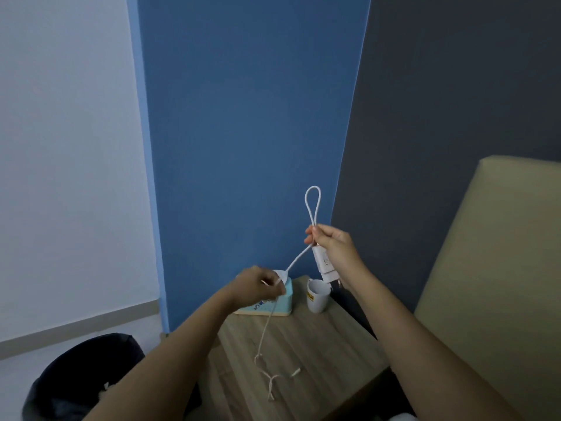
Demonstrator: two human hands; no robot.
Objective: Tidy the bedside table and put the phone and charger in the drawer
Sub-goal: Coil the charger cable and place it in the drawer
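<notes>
My right hand [332,243] is raised above the wooden bedside table [306,347] and grips a white charger plug [325,265] together with a folded loop of its white cable [312,205] that sticks up above the fingers. The cable runs down and left to my left hand [258,285], which pinches it over the table's back edge. From there the loose cable end hangs down and lies tangled on the tabletop. No phone is in view, and no drawer shows.
A light-blue tissue box [277,302] and a white mug [317,296] stand at the back of the table. A black bin [85,375] with a dark bag sits on the floor to the left. A beige headboard [491,284] rises on the right.
</notes>
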